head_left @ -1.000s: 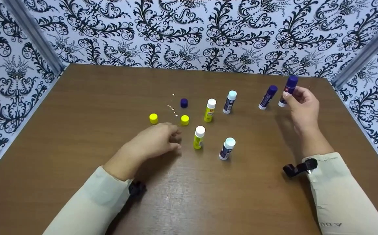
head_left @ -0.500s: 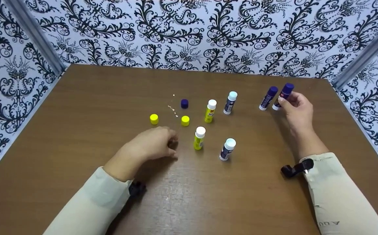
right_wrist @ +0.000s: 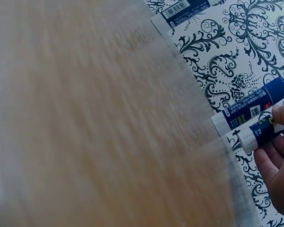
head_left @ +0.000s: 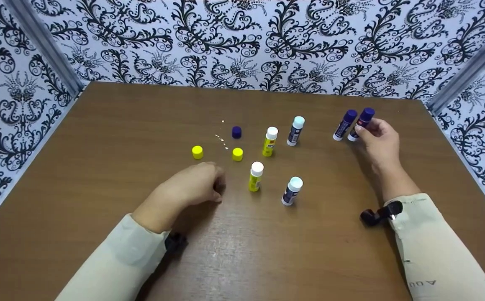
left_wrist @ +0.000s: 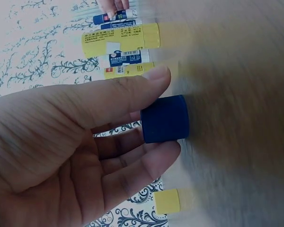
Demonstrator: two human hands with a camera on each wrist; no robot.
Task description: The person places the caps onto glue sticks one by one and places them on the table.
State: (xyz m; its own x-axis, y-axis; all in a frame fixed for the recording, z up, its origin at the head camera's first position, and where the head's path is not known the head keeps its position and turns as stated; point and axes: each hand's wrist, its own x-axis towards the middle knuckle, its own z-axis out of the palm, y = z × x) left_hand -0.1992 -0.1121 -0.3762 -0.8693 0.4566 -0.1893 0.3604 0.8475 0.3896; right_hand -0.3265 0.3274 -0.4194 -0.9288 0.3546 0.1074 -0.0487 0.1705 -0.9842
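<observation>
In the past second the right hand (head_left: 380,144) has brought a dark-blue-capped glue stick (head_left: 363,120) down and inward, just beside its capped neighbour (head_left: 345,124) at the far right; the pair now seems all but lined up. Its grip pinches the stick between thumb and fingers. The left hand (head_left: 192,184) has drawn back slightly, its grip pinching a small dark blue cap (left_wrist: 164,119), smooth and cylindrical. Between the hands stand white-topped plastic tubes: two yellow glue sticks (head_left: 269,144) and two navy glue sticks (head_left: 294,133). Two ridgeless-looking yellow caps (head_left: 197,152) and another blue cap (head_left: 236,132) sit on the brown, wood-grained desk (head_left: 112,121).
</observation>
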